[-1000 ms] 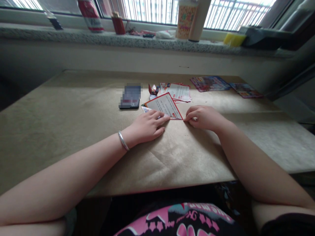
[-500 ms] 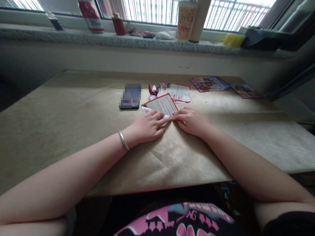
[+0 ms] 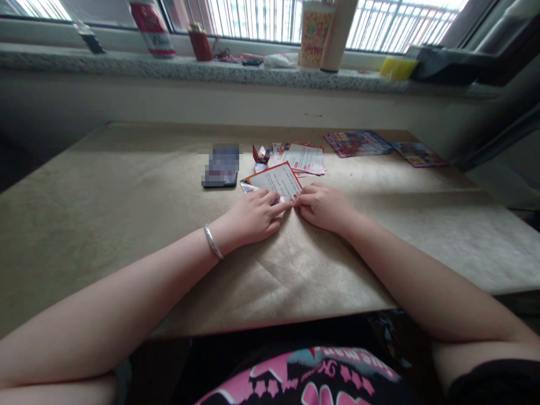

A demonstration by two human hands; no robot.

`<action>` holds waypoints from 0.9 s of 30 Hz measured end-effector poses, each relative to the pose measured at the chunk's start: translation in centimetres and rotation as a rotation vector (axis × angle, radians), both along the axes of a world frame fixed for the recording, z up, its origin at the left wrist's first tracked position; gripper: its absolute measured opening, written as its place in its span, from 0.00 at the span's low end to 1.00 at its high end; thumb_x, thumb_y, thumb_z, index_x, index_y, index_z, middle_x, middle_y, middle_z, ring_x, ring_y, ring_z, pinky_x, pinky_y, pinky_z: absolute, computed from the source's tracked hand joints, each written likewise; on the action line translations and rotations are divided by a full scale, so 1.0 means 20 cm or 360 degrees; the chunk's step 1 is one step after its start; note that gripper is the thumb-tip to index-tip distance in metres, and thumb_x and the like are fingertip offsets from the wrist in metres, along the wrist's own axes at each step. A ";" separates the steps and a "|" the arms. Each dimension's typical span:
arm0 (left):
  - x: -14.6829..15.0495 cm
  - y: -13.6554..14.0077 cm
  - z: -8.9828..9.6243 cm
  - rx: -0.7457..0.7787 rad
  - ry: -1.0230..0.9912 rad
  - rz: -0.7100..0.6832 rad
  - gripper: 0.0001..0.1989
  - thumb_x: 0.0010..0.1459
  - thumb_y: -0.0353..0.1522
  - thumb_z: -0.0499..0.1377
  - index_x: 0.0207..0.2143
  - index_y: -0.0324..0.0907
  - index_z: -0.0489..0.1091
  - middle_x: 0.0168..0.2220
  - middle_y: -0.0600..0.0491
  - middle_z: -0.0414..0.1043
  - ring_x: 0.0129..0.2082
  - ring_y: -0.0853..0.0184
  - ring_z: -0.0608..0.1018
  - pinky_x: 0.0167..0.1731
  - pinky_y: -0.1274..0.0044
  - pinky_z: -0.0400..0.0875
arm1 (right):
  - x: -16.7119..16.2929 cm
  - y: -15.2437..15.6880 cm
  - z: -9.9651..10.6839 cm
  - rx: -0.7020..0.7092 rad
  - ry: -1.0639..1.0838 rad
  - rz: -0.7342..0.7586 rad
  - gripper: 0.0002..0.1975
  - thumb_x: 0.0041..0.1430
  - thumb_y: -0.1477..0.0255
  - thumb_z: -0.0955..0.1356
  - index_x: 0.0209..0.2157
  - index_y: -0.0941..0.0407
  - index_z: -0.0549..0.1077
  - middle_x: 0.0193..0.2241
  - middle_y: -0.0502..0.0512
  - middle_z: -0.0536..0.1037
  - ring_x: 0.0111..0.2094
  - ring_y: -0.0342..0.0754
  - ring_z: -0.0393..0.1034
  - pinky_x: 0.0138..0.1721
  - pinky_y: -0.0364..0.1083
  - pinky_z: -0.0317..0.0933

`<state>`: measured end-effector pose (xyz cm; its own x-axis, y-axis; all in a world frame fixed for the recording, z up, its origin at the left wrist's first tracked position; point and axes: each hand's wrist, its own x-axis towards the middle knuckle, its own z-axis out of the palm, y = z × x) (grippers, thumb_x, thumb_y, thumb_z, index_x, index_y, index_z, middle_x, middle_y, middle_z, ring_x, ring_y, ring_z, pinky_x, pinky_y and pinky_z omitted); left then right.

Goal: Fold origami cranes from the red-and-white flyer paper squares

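Observation:
A printed paper sheet (image 3: pixel 276 179) with a red border lies on the table, its near edge folded over. My left hand (image 3: pixel 256 214), with a silver bangle at the wrist, rests on the fold. Its fingers lie spread along the near edge, the index finger stretched toward the right corner. At that corner my right hand (image 3: pixel 323 207) is closed, thumb and fingers pinching the paper. Both sets of fingertips almost meet and hide part of the fold. Just beyond the sheet stands a small folded paper figure (image 3: pixel 261 157).
A phone (image 3: pixel 221 166), blurred out, lies left of the paper. More printed sheets (image 3: pixel 306 157) are stacked behind it, and colourful cards (image 3: pixel 358 144) lie at the far right. On the windowsill (image 3: pixel 236 72) stand a red-and-white can (image 3: pixel 152 31), a patterned cup (image 3: pixel 314 36) and other items.

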<state>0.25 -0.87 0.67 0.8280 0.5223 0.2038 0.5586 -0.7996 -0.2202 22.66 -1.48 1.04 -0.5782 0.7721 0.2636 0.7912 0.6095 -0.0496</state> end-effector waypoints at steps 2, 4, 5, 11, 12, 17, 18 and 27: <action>-0.01 0.00 0.00 -0.0013 -0.0010 -0.0009 0.21 0.67 0.37 0.49 0.60 0.45 0.65 0.50 0.46 0.71 0.48 0.57 0.72 0.50 0.67 0.66 | 0.00 0.00 0.00 -0.0001 -0.0003 -0.0007 0.13 0.61 0.73 0.63 0.37 0.55 0.80 0.36 0.56 0.79 0.39 0.50 0.69 0.40 0.47 0.60; -0.02 0.01 0.00 -0.0034 -0.0023 0.0005 0.21 0.66 0.36 0.49 0.60 0.47 0.65 0.52 0.47 0.71 0.49 0.57 0.72 0.51 0.66 0.65 | 0.00 0.00 0.00 0.0007 -0.0002 -0.0010 0.13 0.61 0.73 0.63 0.37 0.55 0.80 0.37 0.56 0.79 0.39 0.50 0.69 0.41 0.47 0.60; -0.03 0.01 0.01 -0.0048 -0.0029 0.0017 0.21 0.66 0.36 0.49 0.59 0.48 0.66 0.53 0.48 0.71 0.50 0.57 0.72 0.51 0.66 0.65 | 0.00 0.00 0.00 0.0011 -0.0001 -0.0010 0.13 0.61 0.73 0.63 0.38 0.55 0.80 0.37 0.56 0.79 0.40 0.50 0.69 0.41 0.47 0.60; -0.09 0.04 0.05 -0.0158 -0.0050 0.0006 0.20 0.66 0.35 0.49 0.58 0.50 0.68 0.56 0.53 0.71 0.53 0.60 0.72 0.55 0.67 0.61 | 0.00 0.00 -0.01 0.0003 0.0024 -0.0007 0.12 0.60 0.74 0.64 0.37 0.55 0.80 0.38 0.56 0.79 0.40 0.50 0.70 0.40 0.47 0.60; -0.10 0.04 0.06 -0.0165 -0.0040 -0.0002 0.20 0.66 0.35 0.48 0.57 0.50 0.68 0.56 0.54 0.71 0.54 0.61 0.72 0.55 0.67 0.61 | 0.00 0.00 -0.01 0.0001 0.0027 -0.0007 0.12 0.60 0.74 0.64 0.37 0.55 0.80 0.38 0.56 0.79 0.40 0.50 0.70 0.40 0.47 0.60; -0.14 0.06 0.07 -0.0117 -0.0014 -0.0056 0.19 0.67 0.33 0.47 0.55 0.49 0.71 0.56 0.55 0.72 0.54 0.61 0.73 0.54 0.67 0.62 | 0.00 0.00 -0.01 0.0000 0.0045 0.0005 0.12 0.60 0.74 0.64 0.36 0.55 0.80 0.38 0.56 0.79 0.40 0.50 0.70 0.40 0.47 0.61; -0.14 0.07 0.07 -0.0102 -0.0016 -0.0065 0.19 0.66 0.33 0.48 0.54 0.49 0.72 0.56 0.55 0.73 0.54 0.62 0.74 0.54 0.67 0.62 | 0.00 0.00 -0.01 0.0004 0.0045 0.0006 0.12 0.60 0.74 0.64 0.36 0.55 0.80 0.38 0.56 0.79 0.40 0.50 0.70 0.40 0.47 0.61; -0.20 0.09 0.10 -0.0095 0.0045 -0.0067 0.18 0.63 0.30 0.50 0.49 0.49 0.75 0.53 0.56 0.75 0.51 0.63 0.76 0.52 0.68 0.64 | 0.02 0.01 -0.04 0.0040 0.0083 0.0035 0.12 0.59 0.74 0.64 0.36 0.54 0.81 0.38 0.55 0.80 0.40 0.50 0.71 0.40 0.47 0.62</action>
